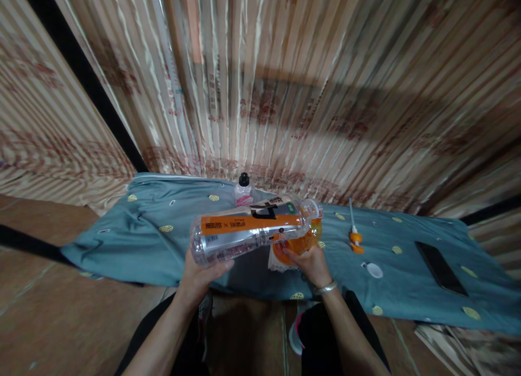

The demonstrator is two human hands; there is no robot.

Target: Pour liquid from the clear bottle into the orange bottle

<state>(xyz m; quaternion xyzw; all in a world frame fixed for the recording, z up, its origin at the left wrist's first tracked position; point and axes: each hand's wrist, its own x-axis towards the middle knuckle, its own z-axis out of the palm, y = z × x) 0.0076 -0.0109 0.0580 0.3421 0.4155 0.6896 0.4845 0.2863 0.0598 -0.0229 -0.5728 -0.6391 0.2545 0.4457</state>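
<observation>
The person is pouring: the left hand (pixel 200 272), at lower centre of the frame, is gripping the base of a large clear bottle (pixel 248 230) with an orange label, closed around it and holding it nearly level, mouth tipped toward the right. The right hand (pixel 310 263), just right of centre, is clasping a small orange container (pixel 300 243) directly beneath the bottle's mouth; the two vessels are appearing to touch at the rim, though the exact contact is blurred. Both are being held just above a teal cloth (pixel 142 235).

On the cloth are lying an orange pump nozzle (pixel 355 236), a white cap (pixel 374 269) and a dark phone (pixel 440 267), all toward the right. A small black-capped bottle (pixel 243 190) is standing behind.

In judgement, the transfer is in hand; the next move is calling for steady tilt control and keeping the mouths aligned.
</observation>
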